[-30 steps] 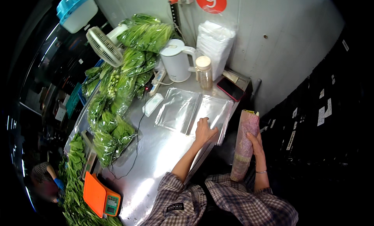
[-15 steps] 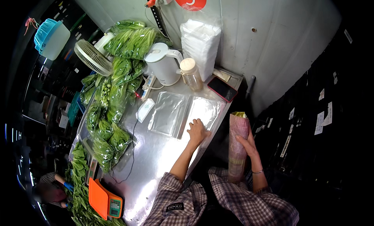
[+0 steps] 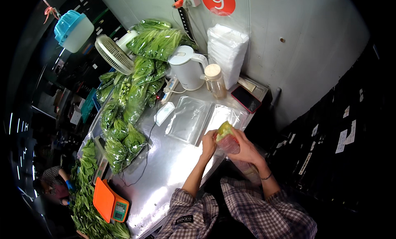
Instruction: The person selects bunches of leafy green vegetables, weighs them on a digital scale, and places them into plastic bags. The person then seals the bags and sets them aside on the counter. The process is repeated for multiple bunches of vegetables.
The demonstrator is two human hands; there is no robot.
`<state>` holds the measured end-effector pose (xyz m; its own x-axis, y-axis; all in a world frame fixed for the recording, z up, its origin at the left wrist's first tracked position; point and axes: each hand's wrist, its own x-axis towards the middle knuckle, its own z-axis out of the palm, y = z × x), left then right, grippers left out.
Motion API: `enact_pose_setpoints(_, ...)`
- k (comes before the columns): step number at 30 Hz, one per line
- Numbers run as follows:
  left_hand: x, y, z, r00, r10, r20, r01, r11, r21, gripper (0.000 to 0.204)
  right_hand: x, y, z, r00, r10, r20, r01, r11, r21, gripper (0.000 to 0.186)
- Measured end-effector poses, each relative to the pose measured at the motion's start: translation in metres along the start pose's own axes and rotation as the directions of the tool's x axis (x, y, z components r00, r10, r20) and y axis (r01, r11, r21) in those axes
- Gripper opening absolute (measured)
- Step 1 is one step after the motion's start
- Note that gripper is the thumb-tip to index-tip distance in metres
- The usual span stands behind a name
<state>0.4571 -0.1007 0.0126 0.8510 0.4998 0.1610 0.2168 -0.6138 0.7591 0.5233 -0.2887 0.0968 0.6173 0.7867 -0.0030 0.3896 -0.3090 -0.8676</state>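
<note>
My right hand (image 3: 247, 151) is wrapped round a long bundle in pinkish see-through wrapping (image 3: 229, 146). Its yellow-green end tilts up toward the table, while the lower part runs back toward my right sleeve. At that upper end my left hand (image 3: 208, 144) is closed against the wrapping's edge, its fingertips partly hidden. Just beyond both hands, flat clear plastic bags (image 3: 189, 120) lie on the metal table (image 3: 165, 165), with a second shiny stack of clear film (image 3: 225, 115) to their right.
Bagged leafy greens (image 3: 140, 94) line the table's left side, near an orange scale (image 3: 108, 201). Toward the back stand a white kettle (image 3: 185, 70), a lidded jar (image 3: 215, 82), a white package (image 3: 227, 53) and a phone (image 3: 246, 99). A co-worker (image 3: 55, 181) is at far left.
My right hand has brought the bundle left and tipped its top toward the table. My left hand has left the clear film and come to the bundle's upper end. The view has shifted slightly.
</note>
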Motion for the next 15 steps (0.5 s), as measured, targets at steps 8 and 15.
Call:
enact_pose_setpoints(8,-0.014,0.020,-0.051,0.996,0.073,-0.054,-0.062,0.982,0.180,0.018,0.020,-0.017,0.013,0.985,0.104,0.141,-0.045,0.928,-0.371,0.097)
enact_pose_setpoints(15,-0.029,0.029,-0.064,0.958,0.105,-0.267,-0.072,0.989,0.133,0.022,0.027,-0.031,0.038,0.998,0.011,0.064,0.020,0.885,-0.465,0.096)
